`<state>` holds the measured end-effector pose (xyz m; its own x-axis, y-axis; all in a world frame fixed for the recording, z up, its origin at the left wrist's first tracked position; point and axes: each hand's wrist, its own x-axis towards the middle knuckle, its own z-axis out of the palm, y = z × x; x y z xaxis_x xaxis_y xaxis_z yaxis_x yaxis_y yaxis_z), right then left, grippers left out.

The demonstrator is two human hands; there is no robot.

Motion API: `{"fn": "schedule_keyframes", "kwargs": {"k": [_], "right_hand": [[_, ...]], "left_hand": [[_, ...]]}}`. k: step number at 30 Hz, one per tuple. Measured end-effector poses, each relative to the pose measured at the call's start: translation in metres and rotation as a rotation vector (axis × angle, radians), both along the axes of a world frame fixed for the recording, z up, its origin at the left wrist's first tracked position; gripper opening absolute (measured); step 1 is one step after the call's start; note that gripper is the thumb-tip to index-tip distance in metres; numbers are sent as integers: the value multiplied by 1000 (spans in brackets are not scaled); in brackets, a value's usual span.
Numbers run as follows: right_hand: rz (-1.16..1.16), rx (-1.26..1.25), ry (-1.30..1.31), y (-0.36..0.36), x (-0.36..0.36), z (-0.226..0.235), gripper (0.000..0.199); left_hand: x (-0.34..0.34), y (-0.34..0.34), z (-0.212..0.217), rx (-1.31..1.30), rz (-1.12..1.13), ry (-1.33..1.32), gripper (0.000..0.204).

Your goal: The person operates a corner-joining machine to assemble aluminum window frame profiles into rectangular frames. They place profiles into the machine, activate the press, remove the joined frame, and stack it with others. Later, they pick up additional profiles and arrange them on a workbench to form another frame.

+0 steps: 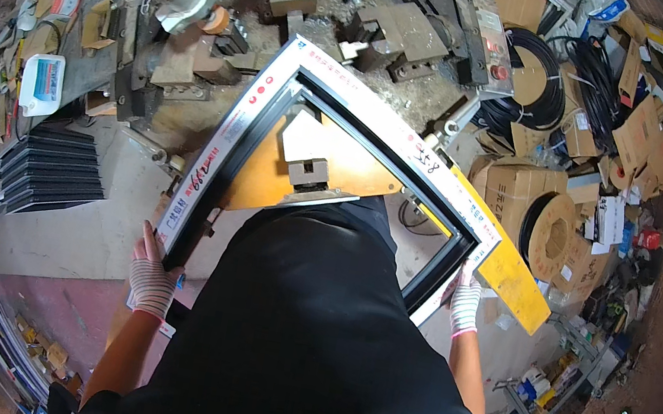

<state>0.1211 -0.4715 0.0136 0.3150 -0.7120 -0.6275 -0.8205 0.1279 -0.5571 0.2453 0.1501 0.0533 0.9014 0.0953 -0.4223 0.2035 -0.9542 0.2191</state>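
Your black-clad torso fills the foreground while your gloved left hand and right hand each clasp one leg of the aluminium corner frame above the orange-plated worktop.

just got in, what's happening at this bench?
A person in a black top holds a window frame, dark metal with white protective film, over a cluttered workbench. The gloved left hand grips the frame's left bar near its lower end; the gloved right hand grips the right bar. The frame's corner sits by a yellow-orange machine table. Cable coils and cardboard boxes lie to the right.
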Motion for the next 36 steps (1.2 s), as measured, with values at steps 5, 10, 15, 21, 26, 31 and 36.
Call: {"fn": "schedule_keyframes", "kwargs": {"k": [5, 10, 15, 21, 26, 31, 36], "right_hand": [[-66, 145, -88, -5, -6, -1, 56], [359, -377, 82, 4, 20, 31, 54], [745, -954, -350, 39, 119, 81, 46], [1268, -818, -390, 149, 293, 58, 73], [1388, -702, -115, 187, 368, 41, 77], [1427, -663, -149, 179, 373, 31, 76], [1483, -582, -8, 175, 383, 35, 83]], "left_hand": [[2, 0, -1, 48, 1, 39, 137], [21, -20, 16, 61, -118, -65, 125], [101, -90, 19, -143, -253, -437, 99], [229, -197, 9, -322, -83, -194, 59], [264, -212, 17, -158, -111, -15, 56], [266, -207, 7, -231, -113, 38, 55], [266, -209, 1, -222, -102, 55, 54]]}}
